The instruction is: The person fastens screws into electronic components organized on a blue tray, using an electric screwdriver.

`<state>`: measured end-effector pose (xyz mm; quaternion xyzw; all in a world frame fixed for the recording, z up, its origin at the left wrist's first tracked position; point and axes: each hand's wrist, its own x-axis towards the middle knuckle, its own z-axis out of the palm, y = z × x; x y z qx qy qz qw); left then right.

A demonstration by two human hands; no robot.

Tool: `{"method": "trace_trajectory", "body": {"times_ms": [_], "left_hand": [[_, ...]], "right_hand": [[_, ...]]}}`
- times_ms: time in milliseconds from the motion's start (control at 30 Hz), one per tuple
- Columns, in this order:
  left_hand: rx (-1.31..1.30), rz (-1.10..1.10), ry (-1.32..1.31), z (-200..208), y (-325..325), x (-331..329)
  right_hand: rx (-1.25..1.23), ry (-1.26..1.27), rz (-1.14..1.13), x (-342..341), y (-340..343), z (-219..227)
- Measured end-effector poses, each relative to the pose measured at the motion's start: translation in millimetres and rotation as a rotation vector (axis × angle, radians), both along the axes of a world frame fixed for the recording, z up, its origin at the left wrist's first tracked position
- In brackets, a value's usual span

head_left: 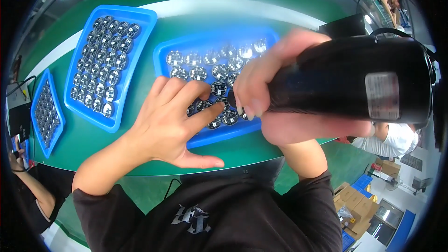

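One black cylindrical tool, thick-bodied, smooth, bearing one pale label near its broad end, lies nearest the camera, over the right part of the middle tray; your right hand is closed round its lower end. One left hand, yours, half unfolded: thumb out to the side, index finger bent down to the round pieces, nothing seen in its grasp; whether the fingertip touches a piece, you cannot tell from here. Round pieces, small flat discs: dark faces set with little silver and white parts, rims glossy, the far ones bright with glare and somewhat blurred; they sit in rows in the middle tray, beneath and beyond your hands. Six show in its far row; the full number is hidden by hands and tool. One middle tray, blue, shallow, rounded at the corners, on the green table. To its left, one second tray, blue, standing lengthwise, filled with closely ranked like discs; farther left, one third tray, also blue and filled, its discs too small to count. Trays in all: three. Beyond the table at right, one person in a white top and several cardboard boxes.
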<state>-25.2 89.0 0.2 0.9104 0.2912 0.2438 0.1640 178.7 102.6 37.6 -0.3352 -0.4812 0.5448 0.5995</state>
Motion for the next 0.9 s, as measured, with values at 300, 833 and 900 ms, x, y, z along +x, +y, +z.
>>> {"method": "trace_trajectory", "body": {"times_ms": [300,833,900], "left_hand": [[0.030,-0.007,-0.017,1.5,-2.9,4.7],[0.113,-0.009,0.182,-1.6,-11.7,15.4],[0.111,0.007,0.167,-1.6,-12.3,16.4]], "right_hand": [[-0.002,-0.121,0.075,-2.3,-5.8,-5.5],[0.412,-0.031,-0.519,187.4,-32.8,90.6],[0.415,-0.231,-0.611,195.5,-23.0,82.2]]}}
